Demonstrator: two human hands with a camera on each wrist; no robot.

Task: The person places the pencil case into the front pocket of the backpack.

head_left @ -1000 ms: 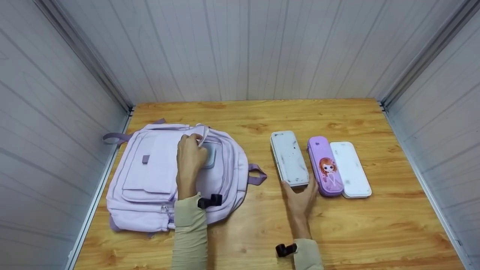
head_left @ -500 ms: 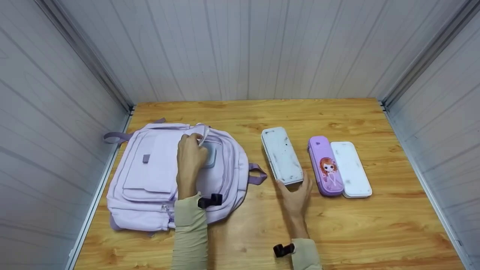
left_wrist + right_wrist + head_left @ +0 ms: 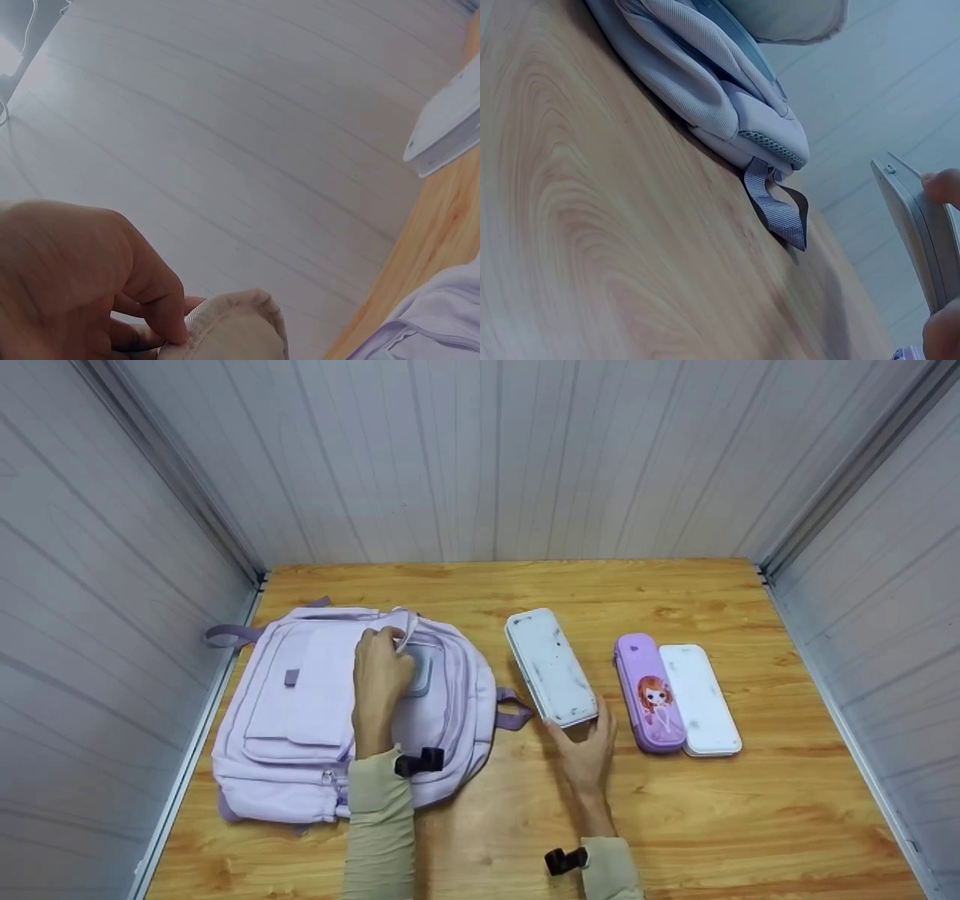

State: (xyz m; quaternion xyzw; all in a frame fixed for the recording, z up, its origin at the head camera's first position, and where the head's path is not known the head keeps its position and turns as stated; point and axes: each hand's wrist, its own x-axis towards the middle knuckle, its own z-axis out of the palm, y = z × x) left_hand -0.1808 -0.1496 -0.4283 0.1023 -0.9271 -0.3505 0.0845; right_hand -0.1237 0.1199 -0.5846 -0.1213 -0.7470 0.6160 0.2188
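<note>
With twelve o'clock toward the back wall in the head view, the right hand (image 3: 586, 750) grips the near end of a scuffed white case (image 3: 551, 667), thumb on one long side and fingers on the other, so nearly the whole case reaches out ahead of that grip. Its long axis runs from eleven to five o'clock, with the held end at five. In the right wrist view the case stands against the wall behind and a shadow falls on the wooden table (image 3: 570, 187), so it seems raised. The lilac backpack (image 3: 292, 799) lies at nine o'clock from the case, its webbing loop (image 3: 514, 721) just beside the case's near left corner. The left hand (image 3: 381, 682) pinches the edge of a pale flap (image 3: 240, 337), holding it up beside a compartment in which a grey-blue box (image 3: 422, 671) shows. That box sits at ten o'clock from the right hand and next to the left one. The case's far end therefore aims past the bag at eleven, not at the compartment, while its left long side faces it. Toward three to four o'clock, well apart, lies a purple pencil case (image 3: 641, 660).
</note>
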